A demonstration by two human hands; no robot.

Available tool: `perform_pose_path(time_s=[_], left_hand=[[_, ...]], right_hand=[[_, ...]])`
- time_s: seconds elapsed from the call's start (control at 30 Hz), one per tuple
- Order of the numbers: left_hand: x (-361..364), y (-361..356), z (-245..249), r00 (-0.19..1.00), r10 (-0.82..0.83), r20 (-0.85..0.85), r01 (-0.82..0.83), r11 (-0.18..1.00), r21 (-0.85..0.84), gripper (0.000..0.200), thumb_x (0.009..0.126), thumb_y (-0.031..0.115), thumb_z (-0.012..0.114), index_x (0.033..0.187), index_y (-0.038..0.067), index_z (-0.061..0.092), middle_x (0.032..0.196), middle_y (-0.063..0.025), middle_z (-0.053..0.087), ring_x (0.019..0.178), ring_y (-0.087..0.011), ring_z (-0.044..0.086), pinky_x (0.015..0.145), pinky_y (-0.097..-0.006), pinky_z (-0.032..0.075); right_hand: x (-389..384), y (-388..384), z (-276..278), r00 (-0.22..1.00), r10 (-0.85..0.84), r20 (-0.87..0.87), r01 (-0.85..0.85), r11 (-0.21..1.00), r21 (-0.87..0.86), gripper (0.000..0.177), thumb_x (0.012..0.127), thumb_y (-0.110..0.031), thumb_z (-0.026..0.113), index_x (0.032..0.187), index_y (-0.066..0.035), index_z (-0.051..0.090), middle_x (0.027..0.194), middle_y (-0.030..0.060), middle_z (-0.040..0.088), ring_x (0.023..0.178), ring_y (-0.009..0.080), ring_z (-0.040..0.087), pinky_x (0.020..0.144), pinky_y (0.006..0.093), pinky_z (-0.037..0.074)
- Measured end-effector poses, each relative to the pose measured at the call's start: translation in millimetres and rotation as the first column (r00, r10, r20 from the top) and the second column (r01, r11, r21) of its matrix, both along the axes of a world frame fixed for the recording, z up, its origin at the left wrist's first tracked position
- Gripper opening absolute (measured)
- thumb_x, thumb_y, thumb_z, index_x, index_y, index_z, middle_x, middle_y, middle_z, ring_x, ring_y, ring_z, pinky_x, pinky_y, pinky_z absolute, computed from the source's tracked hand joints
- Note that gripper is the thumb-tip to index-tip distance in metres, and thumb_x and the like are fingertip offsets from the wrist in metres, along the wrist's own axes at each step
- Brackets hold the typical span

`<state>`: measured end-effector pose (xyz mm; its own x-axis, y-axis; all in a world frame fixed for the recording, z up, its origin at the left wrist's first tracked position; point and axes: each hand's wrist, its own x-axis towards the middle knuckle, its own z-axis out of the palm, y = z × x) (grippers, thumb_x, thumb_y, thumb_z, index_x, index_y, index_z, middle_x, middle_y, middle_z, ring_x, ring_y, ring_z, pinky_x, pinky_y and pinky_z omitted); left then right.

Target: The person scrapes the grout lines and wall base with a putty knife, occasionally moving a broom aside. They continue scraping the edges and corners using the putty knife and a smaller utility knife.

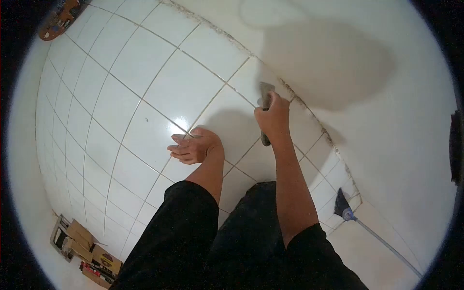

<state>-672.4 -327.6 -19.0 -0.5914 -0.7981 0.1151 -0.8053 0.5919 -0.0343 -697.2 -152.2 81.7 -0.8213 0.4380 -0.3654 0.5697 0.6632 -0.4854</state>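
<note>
My right hand (275, 118) is closed around the handle of a putty knife (266, 89), whose grey blade points up toward the wall side of the picture. The end of the handle sticks out below my fist. Close to the blade runs the rough, stained joint (299, 99) between the tiles and the wall. Left of it, my left hand (195, 146) rests on the white tiled floor (188, 82) with its fingers apart and nothing in them. Dark grout lines cross under both forearms.
A plain wall (396, 140) rises along the right, bearing my shadow. At lower right a broom (342, 205) leans with dark bristles and a grey-blue handle. Cardboard boxes (82, 237) stand at lower left. A brown wooden-looking object (60, 19) lies at the upper left corner.
</note>
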Motion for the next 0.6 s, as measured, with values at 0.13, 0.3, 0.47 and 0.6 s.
perform_pose_path(time_s=[0.13, 0.3, 0.47, 0.6], left_hand=[[-3, 2, -3, 0.998, 0.054, 0.036, -0.054, 0.999, -0.01, 0.07, 0.077, 0.034, 0.066, 0.139, 0.01, 0.041, 0.146, -0.0218, 0.034, 0.137, -0.039, 0.029, 0.108, -0.055, 0.027], [-3, 6, 4, 0.982, 0.181, 0.058, -0.181, 0.984, -0.004, 0.071, 0.077, 0.034, 0.067, 0.139, 0.01, 0.041, 0.146, -0.0221, 0.033, 0.138, -0.0392, 0.028, 0.109, -0.0553, 0.026], [1, 6, 7, 0.979, 0.195, 0.066, -0.197, 0.98, 0.026, 0.072, 0.077, 0.035, 0.067, 0.139, 0.01, 0.04, 0.147, -0.0223, 0.032, 0.139, -0.0394, 0.027, 0.109, -0.0556, 0.025], [5, 0, 0, 0.99, 0.131, 0.06, -0.134, 0.989, 0.056, 0.073, 0.077, 0.035, 0.067, 0.139, 0.01, 0.04, 0.147, -0.0225, 0.032, 0.139, -0.0395, 0.027, 0.11, -0.0558, 0.024]], right_hand=[[-1, -2, 14, 0.875, -0.439, 0.205, 0.481, 0.734, -0.479, 0.053, 0.085, -0.014, 0.061, 0.133, 0.003, 0.044, 0.103, 0.021, 0.059, 0.083, 0.0277, 0.064, 0.072, 0.0397, 0.054], [26, -12, -1, 0.709, -0.664, 0.238, 0.496, 0.229, -0.838, 0.036, 0.093, -0.014, 0.054, 0.126, 0.0, 0.048, 0.1, 0.0157, 0.058, 0.075, 0.0231, 0.062, 0.062, 0.0373, 0.053], [27, -5, -14, 0.561, -0.547, 0.621, 0.391, -0.486, -0.782, 0.023, 0.095, -0.017, 0.049, 0.112, -0.002, 0.052, 0.089, 0.0128, 0.057, 0.078, 0.0236, 0.055, 0.07, 0.0372, 0.049], [0, 3, -23, 0.557, -0.549, 0.623, 0.493, -0.385, -0.78, 0.022, 0.097, -0.026, 0.049, 0.098, -0.004, 0.053, 0.082, 0.0105, 0.055, 0.067, 0.0219, 0.052, 0.061, 0.0348, 0.047]])
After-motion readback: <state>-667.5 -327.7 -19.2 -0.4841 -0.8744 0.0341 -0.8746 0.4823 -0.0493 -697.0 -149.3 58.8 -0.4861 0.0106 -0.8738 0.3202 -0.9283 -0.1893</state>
